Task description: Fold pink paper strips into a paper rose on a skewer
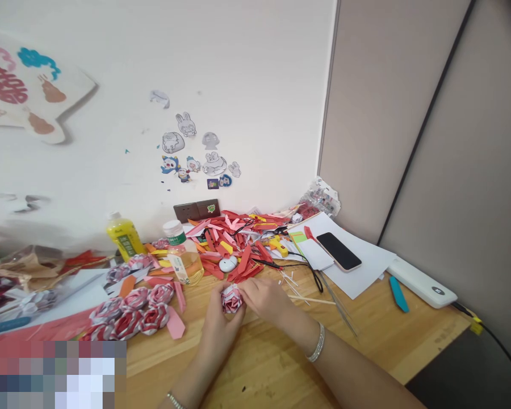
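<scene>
A pink, red and white paper rose [231, 299] is held between my two hands above the wooden table. My left hand [217, 318] wraps round its left side and underside, with the thumb at the lower right. The fingers of my right hand [264, 298] pinch at the rose's right edge; the exact fold they grip is hidden. To the left of my left hand lies a cluster of finished paper roses [130, 322] in similar colours. Behind my hands spreads a heap of red, pink and orange folded paper strips [247, 258].
A clear bottle [185, 261] and a yellow bottle [125, 238] stand back left. A yellow glue gun [277, 246], black cable, phone [339, 251] on white paper [366, 270] and thin wires lie right. A long white device [426, 282] runs along the right edge.
</scene>
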